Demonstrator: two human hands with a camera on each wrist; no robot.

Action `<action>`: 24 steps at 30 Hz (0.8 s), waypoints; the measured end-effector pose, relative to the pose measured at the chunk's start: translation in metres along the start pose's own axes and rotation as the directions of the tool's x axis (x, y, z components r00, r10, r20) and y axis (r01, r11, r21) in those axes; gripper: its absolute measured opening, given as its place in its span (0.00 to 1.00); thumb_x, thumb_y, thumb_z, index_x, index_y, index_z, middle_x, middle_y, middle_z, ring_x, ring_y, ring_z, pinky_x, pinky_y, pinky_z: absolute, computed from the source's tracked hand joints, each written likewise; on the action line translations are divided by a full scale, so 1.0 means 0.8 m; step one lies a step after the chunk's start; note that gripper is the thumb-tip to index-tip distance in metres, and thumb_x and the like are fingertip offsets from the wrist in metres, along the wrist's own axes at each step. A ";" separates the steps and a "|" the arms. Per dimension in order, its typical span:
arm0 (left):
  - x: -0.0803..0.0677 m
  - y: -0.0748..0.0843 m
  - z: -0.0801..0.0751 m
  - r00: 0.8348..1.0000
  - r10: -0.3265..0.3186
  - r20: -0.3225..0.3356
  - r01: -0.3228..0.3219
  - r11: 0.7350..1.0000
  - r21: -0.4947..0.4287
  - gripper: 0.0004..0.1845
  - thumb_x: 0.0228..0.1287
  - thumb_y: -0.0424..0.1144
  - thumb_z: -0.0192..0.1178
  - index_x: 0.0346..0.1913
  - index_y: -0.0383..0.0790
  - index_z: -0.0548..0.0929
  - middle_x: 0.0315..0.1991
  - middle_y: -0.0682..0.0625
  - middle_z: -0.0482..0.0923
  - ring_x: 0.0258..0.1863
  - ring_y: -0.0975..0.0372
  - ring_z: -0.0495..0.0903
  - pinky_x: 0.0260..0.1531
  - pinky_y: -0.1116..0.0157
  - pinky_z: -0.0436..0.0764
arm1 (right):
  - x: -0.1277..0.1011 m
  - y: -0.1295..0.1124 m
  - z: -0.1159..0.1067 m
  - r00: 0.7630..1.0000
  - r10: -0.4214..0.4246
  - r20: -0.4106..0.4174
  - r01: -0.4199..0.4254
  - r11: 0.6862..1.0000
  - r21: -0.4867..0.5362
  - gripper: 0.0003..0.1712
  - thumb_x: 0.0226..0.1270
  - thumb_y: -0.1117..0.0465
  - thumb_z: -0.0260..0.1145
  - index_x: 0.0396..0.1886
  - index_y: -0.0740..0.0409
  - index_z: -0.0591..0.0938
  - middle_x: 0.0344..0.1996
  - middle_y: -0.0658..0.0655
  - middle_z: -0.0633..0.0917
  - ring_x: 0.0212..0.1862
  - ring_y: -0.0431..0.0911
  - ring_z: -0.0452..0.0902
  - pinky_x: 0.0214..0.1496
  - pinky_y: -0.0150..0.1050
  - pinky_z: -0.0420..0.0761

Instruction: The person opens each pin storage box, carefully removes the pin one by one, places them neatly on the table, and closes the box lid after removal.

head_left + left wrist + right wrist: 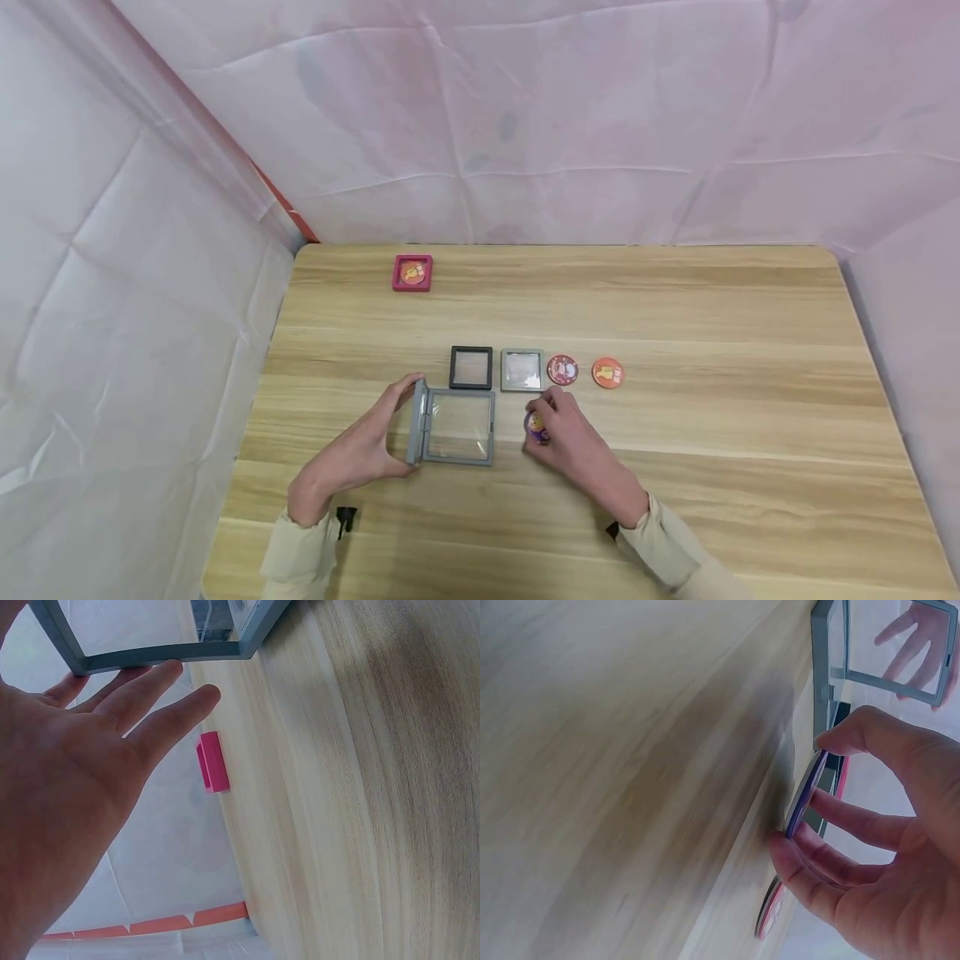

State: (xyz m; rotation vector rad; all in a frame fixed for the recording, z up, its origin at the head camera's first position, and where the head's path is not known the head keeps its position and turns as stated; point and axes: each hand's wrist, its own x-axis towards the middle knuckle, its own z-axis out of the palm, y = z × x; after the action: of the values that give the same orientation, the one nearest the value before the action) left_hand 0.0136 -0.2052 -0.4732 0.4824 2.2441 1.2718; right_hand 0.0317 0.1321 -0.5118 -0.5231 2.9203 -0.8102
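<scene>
A grey hinged display frame [459,462] with clear film lies unfolded on the table, one half flat and the other standing upright at its left. My left hand [358,450] holds that upright half between thumb and fingers at opposite edges; its fingertips [171,669] touch the frame's rim in the left wrist view. In my right hand [573,437], a round purple badge [536,426] is pinched by its edge, just right of the frame. The right wrist view shows this badge [805,796] tilted, with thumb and fingertips on its rim.
Behind the grey frame sit a small black frame [471,387] and a pale green frame [522,388]. A red-and-white badge [562,369] and an orange badge [607,372] lie to their right. A pink frame [401,287] holding an orange badge stands at the back left.
</scene>
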 end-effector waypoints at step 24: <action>0.000 0.005 -0.003 1.000 -0.003 0.024 0.003 0.999 -0.034 0.69 0.46 0.21 0.80 0.85 0.47 0.46 0.85 0.39 0.54 0.85 0.46 0.54 0.80 0.41 0.65 | -0.030 0.037 -0.034 0.992 0.068 -0.103 -0.070 0.997 -0.017 0.22 0.47 0.67 0.81 0.44 0.68 0.86 0.41 0.62 0.81 0.44 0.52 0.77 0.42 0.44 0.88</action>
State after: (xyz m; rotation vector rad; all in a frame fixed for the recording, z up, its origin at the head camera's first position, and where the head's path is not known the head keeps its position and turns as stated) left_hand 0.0121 -0.2048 -0.4685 0.4790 2.1989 1.2943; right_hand 0.0411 0.1774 -0.5046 -0.3901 3.0239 -0.8230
